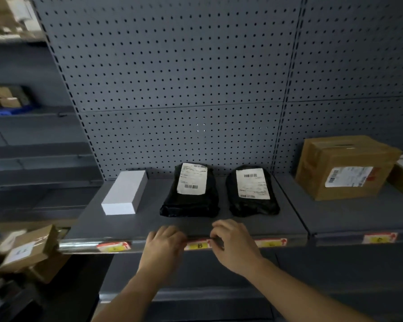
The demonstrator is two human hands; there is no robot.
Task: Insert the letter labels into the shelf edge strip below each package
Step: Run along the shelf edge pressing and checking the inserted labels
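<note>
Here the picture is a bit blurry, so only the B label [199,245] can be read; the letters on the left label [113,247], the right label [270,242] and the far-right label [379,238] are too smudged to tell. Both ends of the B label are hidden by fingers. It sits in the shelf edge strip [84,245], on the near edge of the shelf, below the left black package [191,191]. The left hand [164,245] has curled fingers at the label's left end, and the right hand [233,240] seems to pinch its right end. The right black package [251,191] and a white box [125,192] lie on the same shelf, one on each side. A brown box [344,166] sits far right.
</note>
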